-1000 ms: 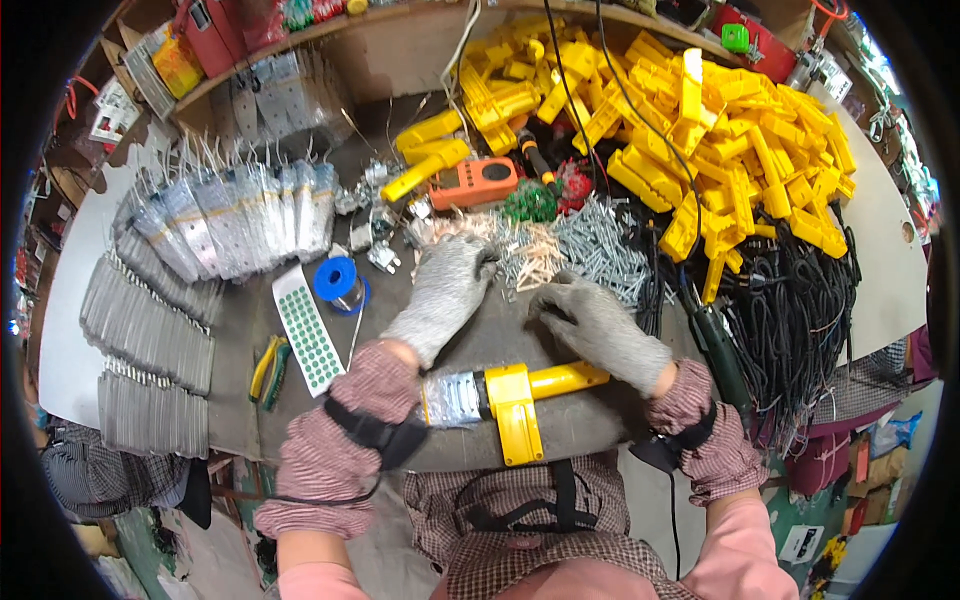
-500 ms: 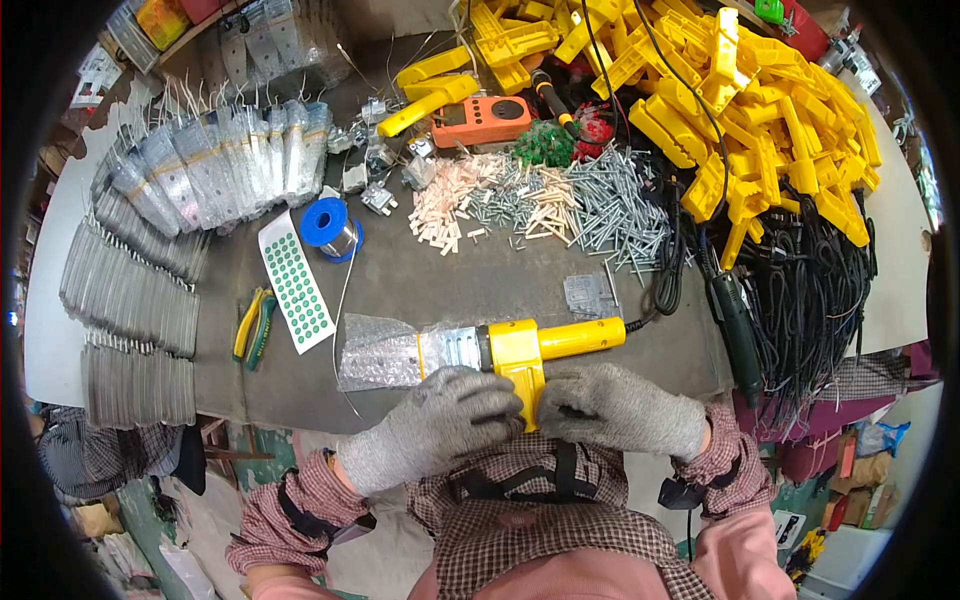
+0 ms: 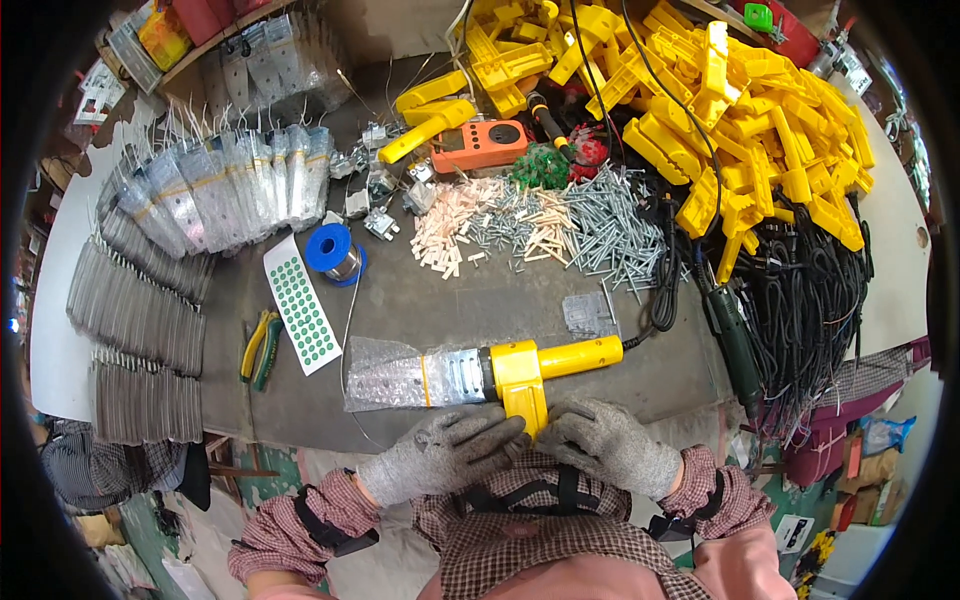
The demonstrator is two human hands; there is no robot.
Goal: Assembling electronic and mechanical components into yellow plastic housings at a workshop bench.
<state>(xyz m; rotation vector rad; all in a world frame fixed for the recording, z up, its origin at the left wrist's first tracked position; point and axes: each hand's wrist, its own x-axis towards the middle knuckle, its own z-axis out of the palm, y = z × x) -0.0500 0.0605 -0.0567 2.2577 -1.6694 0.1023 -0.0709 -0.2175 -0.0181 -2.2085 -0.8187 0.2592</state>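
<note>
In front of me lies an electric hand tool with a yellow plastic housing (image 3: 516,366), a yellow handle pointing right and a metal plate (image 3: 463,376) on its left, partly wrapped in bubble wrap (image 3: 390,378). A yellow arm of the housing points toward me over the table edge. My left hand (image 3: 440,450), in a grey glove, has its fingers stretched out, tips against that arm's left side. On the other side, my gloved right hand (image 3: 610,446) has fingers curled in at the arm's lower end. Anything small inside its fingers is hidden.
A heap of yellow housings (image 3: 740,110) and black cables (image 3: 800,310) fill the right. Screws (image 3: 615,225), an orange multimeter (image 3: 480,146), a solder spool (image 3: 335,252), a green sticker sheet (image 3: 302,310), pliers (image 3: 262,348) and stacked metal plates (image 3: 140,305) lie around.
Both hands have drawn back slightly toward me along the housing's arm. The left fingers have straightened, uncovering more of the housing. My view has shifted a little.
</note>
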